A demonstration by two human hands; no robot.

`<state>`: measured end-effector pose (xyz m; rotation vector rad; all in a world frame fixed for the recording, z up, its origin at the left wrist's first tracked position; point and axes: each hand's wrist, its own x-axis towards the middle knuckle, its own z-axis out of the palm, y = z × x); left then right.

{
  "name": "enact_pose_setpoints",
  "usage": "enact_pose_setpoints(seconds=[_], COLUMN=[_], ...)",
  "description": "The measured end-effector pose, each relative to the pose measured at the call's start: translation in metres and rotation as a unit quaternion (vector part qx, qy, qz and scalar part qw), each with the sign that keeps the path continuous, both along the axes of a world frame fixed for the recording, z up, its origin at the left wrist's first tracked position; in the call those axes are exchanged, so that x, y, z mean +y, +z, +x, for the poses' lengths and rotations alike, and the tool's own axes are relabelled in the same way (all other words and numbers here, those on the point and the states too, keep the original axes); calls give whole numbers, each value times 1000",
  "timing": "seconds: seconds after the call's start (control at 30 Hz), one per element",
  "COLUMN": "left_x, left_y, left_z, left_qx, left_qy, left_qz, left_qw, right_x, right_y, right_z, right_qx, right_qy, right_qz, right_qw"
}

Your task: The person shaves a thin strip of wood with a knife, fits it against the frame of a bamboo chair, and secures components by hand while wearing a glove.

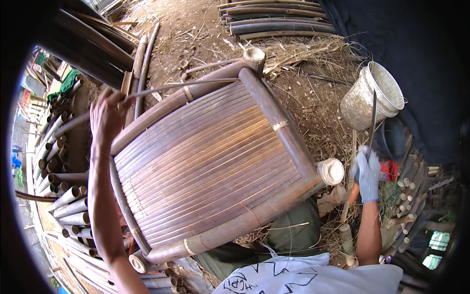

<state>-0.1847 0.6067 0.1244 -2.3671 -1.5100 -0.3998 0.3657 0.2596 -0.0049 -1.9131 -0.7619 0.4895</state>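
A bamboo seat panel (205, 157) rests across my lap, with close-set slats inside a frame of thick brown bamboo poles. Above its far left edge, my left hand (108, 112) is closed on a long thin bamboo strip (171, 86). The strip's right end meets the frame near the far corner; its other end runs out past my hand to the left. At the right, clear of the panel, my right hand (368, 174) wears a pale glove and grips a knife (374, 112), its long narrow blade pointing away from me. An orange piece shows below that hand, perhaps the handle.
A dirty white bucket (362, 98) stands beyond my right hand, near a small red can (389, 171). Bamboo poles (279, 19) lie stacked at the far side. More cut bamboo (73, 206) is piled at the left. Shavings (308, 54) litter the dirt floor.
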Motion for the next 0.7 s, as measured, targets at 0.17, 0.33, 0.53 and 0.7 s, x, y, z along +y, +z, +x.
enact_pose_setpoints(seconds=[0.17,0.33,0.53,0.7], left_x=[-9,-50,-23,-7], left_y=[-54,-50,-38,-135], left_z=[-47,-21,36,-11], left_qx=[-93,-176,-84,-177], left_qy=[68,91,84,26], left_qz=[-217,-261,-193,-80], left_qw=[969,945,974,981], right_x=[71,78,74,83], right_y=[22,3,6,2], right_z=[-45,-64,-62,-65], right_qx=[43,39,2,69], right_qy=[17,45,34,36], right_qz=[43,42,52,56], right_qw=[998,997,998,995])
